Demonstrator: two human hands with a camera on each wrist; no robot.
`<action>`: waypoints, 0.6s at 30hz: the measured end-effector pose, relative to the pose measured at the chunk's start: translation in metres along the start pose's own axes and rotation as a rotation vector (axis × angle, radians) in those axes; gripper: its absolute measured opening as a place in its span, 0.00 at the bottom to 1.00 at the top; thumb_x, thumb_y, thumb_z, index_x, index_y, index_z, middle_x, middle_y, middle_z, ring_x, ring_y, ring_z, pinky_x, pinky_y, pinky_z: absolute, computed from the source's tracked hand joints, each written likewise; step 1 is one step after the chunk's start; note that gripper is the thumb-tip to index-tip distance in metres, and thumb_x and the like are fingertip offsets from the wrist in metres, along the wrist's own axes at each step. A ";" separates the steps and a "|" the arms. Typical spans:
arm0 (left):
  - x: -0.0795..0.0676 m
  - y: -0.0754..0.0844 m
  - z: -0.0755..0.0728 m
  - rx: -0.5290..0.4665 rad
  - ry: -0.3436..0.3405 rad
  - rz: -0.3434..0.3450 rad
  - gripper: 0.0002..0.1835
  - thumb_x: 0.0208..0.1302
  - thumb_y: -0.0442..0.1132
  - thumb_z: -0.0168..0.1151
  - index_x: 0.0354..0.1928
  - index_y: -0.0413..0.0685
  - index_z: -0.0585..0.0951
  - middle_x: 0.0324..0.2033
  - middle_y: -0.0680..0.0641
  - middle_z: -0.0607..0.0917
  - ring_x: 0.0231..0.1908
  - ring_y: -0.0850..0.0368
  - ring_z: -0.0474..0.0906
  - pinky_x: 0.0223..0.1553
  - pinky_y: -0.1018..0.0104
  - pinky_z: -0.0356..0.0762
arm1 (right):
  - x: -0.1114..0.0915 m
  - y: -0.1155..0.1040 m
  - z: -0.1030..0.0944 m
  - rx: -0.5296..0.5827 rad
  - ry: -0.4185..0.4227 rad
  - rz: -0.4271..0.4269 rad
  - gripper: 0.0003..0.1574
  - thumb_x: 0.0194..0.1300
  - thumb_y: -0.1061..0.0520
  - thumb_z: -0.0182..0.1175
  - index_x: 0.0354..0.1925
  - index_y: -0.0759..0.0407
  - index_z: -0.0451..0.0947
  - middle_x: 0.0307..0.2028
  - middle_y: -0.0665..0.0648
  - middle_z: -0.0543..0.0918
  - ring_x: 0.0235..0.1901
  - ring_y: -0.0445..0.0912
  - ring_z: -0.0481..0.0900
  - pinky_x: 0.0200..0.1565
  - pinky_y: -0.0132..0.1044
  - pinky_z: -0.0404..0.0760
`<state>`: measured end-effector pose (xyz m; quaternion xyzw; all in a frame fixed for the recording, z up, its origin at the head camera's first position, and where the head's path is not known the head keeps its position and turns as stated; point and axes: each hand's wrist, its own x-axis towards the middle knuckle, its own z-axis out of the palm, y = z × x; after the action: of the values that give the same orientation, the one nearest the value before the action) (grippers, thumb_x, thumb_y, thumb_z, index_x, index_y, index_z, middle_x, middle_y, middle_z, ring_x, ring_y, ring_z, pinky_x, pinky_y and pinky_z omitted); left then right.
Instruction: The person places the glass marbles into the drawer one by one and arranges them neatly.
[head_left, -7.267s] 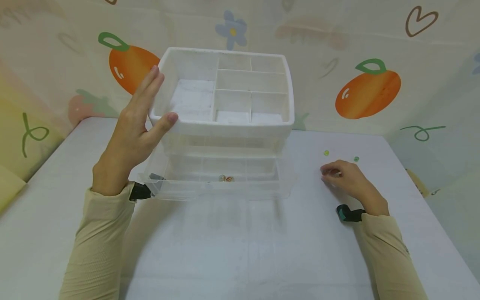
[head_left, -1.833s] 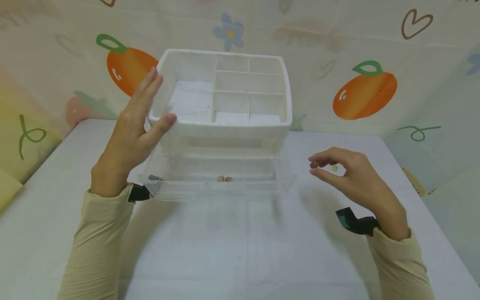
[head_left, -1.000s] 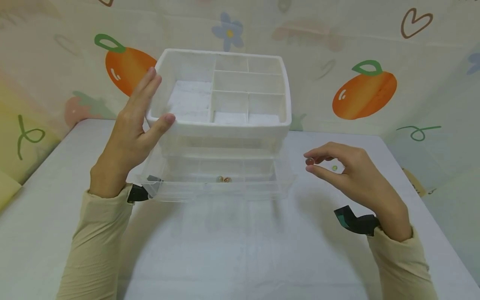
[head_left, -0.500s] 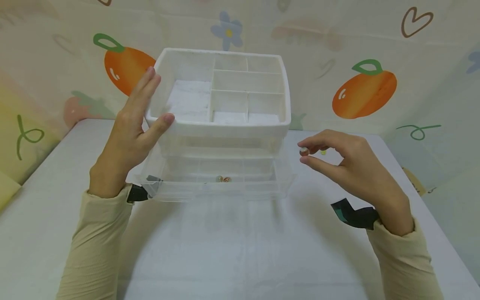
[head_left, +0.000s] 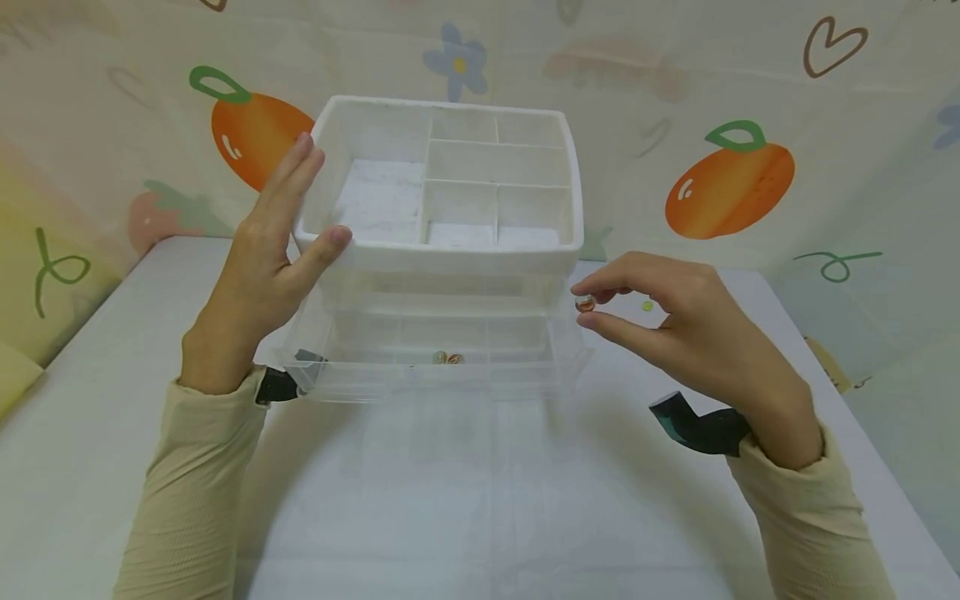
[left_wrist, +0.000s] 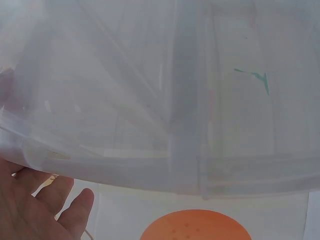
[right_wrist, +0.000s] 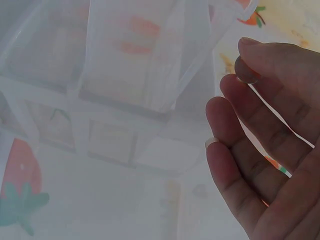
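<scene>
My right hand [head_left: 686, 333] pinches a small brown-and-clear glass marble [head_left: 585, 304] between thumb and fingertips, just right of the pulled-out drawer. In the right wrist view the marble [right_wrist: 246, 70] shows dark between thumb and index finger; the other fingers are loosely bent. My left hand [head_left: 258, 275] lies along the left side of the white plastic organizer [head_left: 450, 260], fingers straight, thumb on its front rim. Below the divided top tray, a clear drawer [head_left: 360, 379] stands pulled out. Two marbles, one pale [head_left: 439, 357] and one orange-brown [head_left: 455, 359], lie in its middle section.
A yellow-green marble [head_left: 647, 306] lies on the white tabletop [head_left: 450, 500], partly framed by my right thumb and fingers. Behind the table hangs a cloth [head_left: 615, 125] printed with fruit and hearts. The table's right edge runs beyond my right forearm.
My right hand was low at the table earlier; it now holds the marble raised and has moved left and slightly away from me toward the drawer. The left hand and organizer have stayed put.
</scene>
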<state>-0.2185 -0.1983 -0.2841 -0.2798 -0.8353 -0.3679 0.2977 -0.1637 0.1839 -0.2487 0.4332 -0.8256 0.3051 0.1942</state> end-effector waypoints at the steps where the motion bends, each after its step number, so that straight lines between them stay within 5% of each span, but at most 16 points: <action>1: 0.000 0.000 0.000 0.000 0.000 -0.001 0.41 0.70 0.62 0.53 0.76 0.46 0.59 0.78 0.50 0.56 0.77 0.55 0.51 0.77 0.62 0.48 | 0.001 0.000 0.001 0.005 -0.004 -0.009 0.21 0.51 0.70 0.72 0.43 0.54 0.85 0.36 0.44 0.86 0.41 0.33 0.80 0.39 0.23 0.74; 18: 0.000 0.002 -0.001 0.001 -0.013 -0.018 0.40 0.71 0.60 0.53 0.76 0.47 0.59 0.78 0.50 0.56 0.78 0.54 0.50 0.78 0.55 0.48 | 0.018 -0.002 0.014 -0.016 -0.096 -0.057 0.18 0.54 0.66 0.72 0.45 0.58 0.85 0.40 0.49 0.88 0.41 0.39 0.83 0.44 0.22 0.75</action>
<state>-0.2168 -0.1977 -0.2829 -0.2747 -0.8398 -0.3684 0.2891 -0.1724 0.1628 -0.2474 0.4691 -0.8236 0.2716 0.1667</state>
